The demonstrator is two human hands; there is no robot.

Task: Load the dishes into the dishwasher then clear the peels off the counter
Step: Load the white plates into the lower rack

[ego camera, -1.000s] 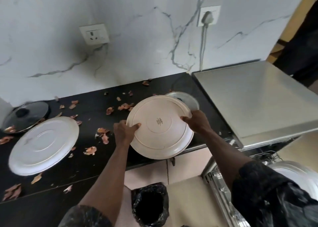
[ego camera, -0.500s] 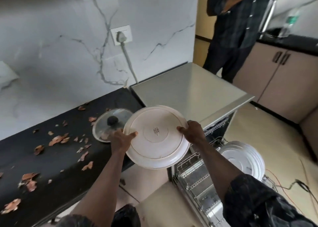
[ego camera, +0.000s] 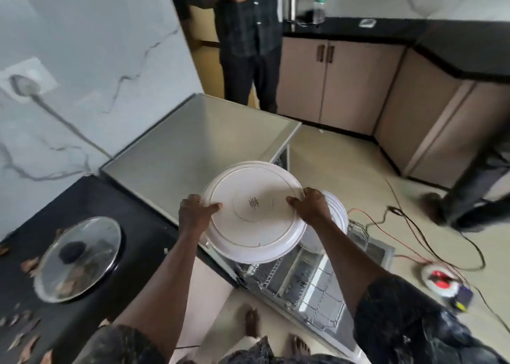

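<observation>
I hold a large white plate (ego camera: pixel 254 212) upside down in the air, its stamped base facing me. My left hand (ego camera: pixel 194 212) grips its left rim and my right hand (ego camera: pixel 310 207) grips its right rim. The plate hangs over the corner of the dishwasher's steel top (ego camera: pixel 198 143) and above the pulled-out wire rack (ego camera: pixel 300 286). More white plates (ego camera: pixel 335 212) stand in the rack, partly hidden behind my right hand. Brown peels (ego camera: pixel 24 339) lie on the black counter (ego camera: pixel 118 212) at lower left.
A glass pot lid (ego camera: pixel 80 256) lies on the counter. A person in dark clothes (ego camera: pixel 248 38) stands beyond the dishwasher. Cables (ego camera: pixel 430 234) and a round white socket box (ego camera: pixel 438 278) lie on the floor at right. My bare feet (ego camera: pixel 252 322) show below.
The view has swung right, from the counter to the dishwasher. The plate, still held in both hands, has moved right with it and now hangs over the open rack.
</observation>
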